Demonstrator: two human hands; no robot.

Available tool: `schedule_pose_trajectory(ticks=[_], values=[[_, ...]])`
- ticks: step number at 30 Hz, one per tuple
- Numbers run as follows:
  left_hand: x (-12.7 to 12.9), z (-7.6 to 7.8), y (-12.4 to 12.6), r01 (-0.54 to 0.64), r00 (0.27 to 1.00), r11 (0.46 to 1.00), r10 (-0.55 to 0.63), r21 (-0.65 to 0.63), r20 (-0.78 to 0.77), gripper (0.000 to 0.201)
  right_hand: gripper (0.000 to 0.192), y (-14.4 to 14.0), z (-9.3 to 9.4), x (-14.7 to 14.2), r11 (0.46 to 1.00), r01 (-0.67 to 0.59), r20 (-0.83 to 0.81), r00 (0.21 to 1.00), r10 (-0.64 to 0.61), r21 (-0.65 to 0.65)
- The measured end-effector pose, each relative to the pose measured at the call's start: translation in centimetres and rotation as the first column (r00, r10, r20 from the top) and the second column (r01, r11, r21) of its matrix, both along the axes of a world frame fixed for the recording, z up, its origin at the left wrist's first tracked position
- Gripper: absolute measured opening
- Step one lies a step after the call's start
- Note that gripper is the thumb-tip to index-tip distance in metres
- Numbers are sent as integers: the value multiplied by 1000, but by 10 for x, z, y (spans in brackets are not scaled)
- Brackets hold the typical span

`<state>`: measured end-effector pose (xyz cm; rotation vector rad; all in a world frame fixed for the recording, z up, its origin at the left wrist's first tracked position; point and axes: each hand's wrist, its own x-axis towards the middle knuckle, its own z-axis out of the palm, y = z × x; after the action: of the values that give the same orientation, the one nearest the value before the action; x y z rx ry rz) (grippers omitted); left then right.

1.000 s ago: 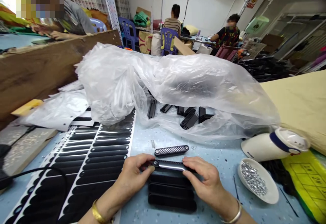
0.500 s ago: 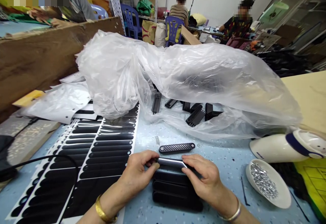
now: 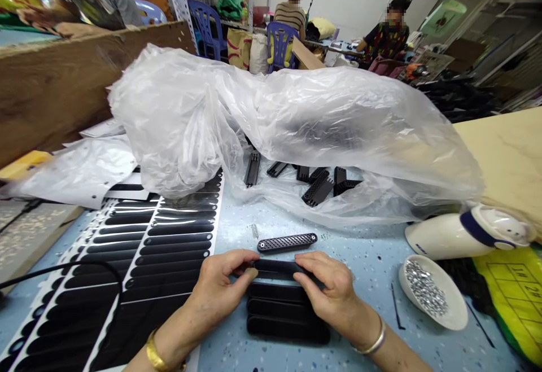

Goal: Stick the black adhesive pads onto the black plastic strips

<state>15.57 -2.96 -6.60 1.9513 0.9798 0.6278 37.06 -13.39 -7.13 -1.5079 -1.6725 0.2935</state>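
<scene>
Between my two hands is a long black strip-shaped piece (image 3: 273, 268) with rounded ends. My left hand (image 3: 228, 281) pinches its left end, and the fingers of my right hand (image 3: 324, 284) close on its right end. Just below it, several similar black strips (image 3: 283, 310) lie stacked side by side on the blue table. Beyond my fingers rests a black bar with a diamond-textured face (image 3: 288, 242) and a screw at each end. To the left lie sheets of black rounded strips (image 3: 175, 242) on white backing.
A large clear plastic bag (image 3: 322, 118) spreads across the back, with several black bars (image 3: 317, 188) at its opening. On the right are a white bowl of small metal parts (image 3: 457, 315), a white bottle (image 3: 440, 239) lying down and a hex key (image 3: 397, 307). People sit farther off.
The held strip has tilted, so its bright sheen is gone and its face looks dark. The whole view has shifted slightly; both hands keep their grip.
</scene>
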Motion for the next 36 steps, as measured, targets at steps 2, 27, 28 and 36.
schedule_pose_trajectory(ticks=[2,27,28,36], values=[[-1,-2,0,16,1000,1000,-16,26,17,20,19,1,-1,0,1000,-5,-1,1000,5,0],[-3,-12,10,175,982,942,-189,287,22,19,27,1,-10,19,985,-133,-236,966,105,-107],[-3,-12,10,175,982,941,-189,290,22,19,27,1,-10,21,982,-147,-240,964,116,-117],[-6,-11,11,175,983,941,-183,291,3,18,35,-1,-10,35,952,-115,-357,934,7,-283]])
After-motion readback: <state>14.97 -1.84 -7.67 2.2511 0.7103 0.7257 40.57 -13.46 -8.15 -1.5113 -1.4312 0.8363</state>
